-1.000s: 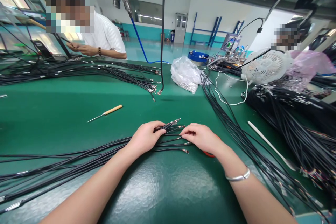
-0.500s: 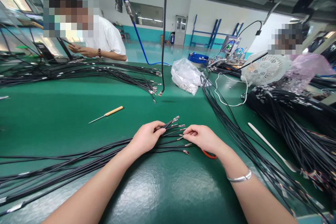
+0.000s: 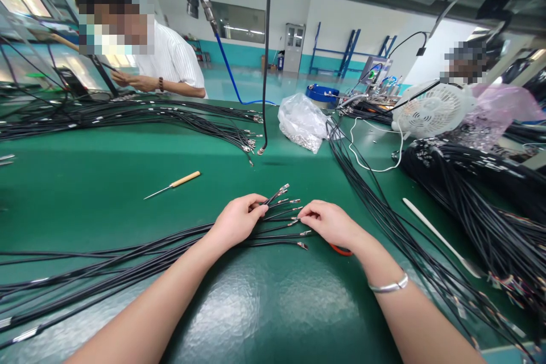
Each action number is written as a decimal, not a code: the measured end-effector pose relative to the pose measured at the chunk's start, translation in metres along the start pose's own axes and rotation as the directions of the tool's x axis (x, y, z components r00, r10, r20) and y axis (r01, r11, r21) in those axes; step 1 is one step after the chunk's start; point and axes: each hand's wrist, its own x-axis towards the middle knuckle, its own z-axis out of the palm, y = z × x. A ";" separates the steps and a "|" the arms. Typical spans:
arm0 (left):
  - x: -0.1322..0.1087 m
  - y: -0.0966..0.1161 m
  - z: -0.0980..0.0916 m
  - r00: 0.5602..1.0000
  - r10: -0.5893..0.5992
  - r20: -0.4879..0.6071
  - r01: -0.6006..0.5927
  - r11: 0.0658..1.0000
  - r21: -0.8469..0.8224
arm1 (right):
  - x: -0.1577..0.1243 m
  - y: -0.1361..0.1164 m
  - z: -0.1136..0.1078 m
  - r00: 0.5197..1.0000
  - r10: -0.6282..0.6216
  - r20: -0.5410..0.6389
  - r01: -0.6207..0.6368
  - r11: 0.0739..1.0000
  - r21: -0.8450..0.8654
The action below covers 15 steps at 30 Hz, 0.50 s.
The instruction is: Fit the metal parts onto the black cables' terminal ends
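Leftmost, a co-worker [image 3: 170, 60] in a white striped shirt stands beyond the desk [image 3: 85, 193], with both hands [image 3: 132, 82] raised together in front of the chest. A long sweep of black cables [image 3: 128, 116] lies along the far part of the green desk, and an awl with a wooden handle [image 3: 183, 180] lies nearer, on bare mat.

Closer in, a bunch of black cables with crimped metal terminals [image 3: 277, 226] runs in from the left and fans out on the desk, directly in front of the person. The left hand [image 3: 239, 219] is curled over the bunch, with the thumb on top, gathering it just behind the terminals. The right hand [image 3: 328, 224] reaches in from the other side, its fingertips [image 3: 303, 212] on the terminal ends; whether it grips or only presses, I cannot tell.

An orange loop [image 3: 340, 250] shows just under the right hand, and a silver bangle [image 3: 388, 284] circles that wrist. Beyond it, a clear plastic bag [image 3: 302, 123] sits on the desk, a white fan [image 3: 433, 109] stands further right, and a white spatula [image 3: 439, 236] lies beside a heavy mass of black cables [image 3: 469, 182].
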 end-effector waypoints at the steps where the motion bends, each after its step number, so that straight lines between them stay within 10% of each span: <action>1: 0.000 0.000 0.000 1.000 -0.002 0.001 0.002 1.000 0.000 | 0.000 -0.001 -0.001 1.000 -0.001 -0.002 0.002 1.000 0.004; 15: 0.001 -0.003 0.001 0.999 -0.029 0.036 0.034 0.989 -0.143 | 0.000 -0.019 -0.012 0.990 0.086 0.113 -0.133 0.845 0.518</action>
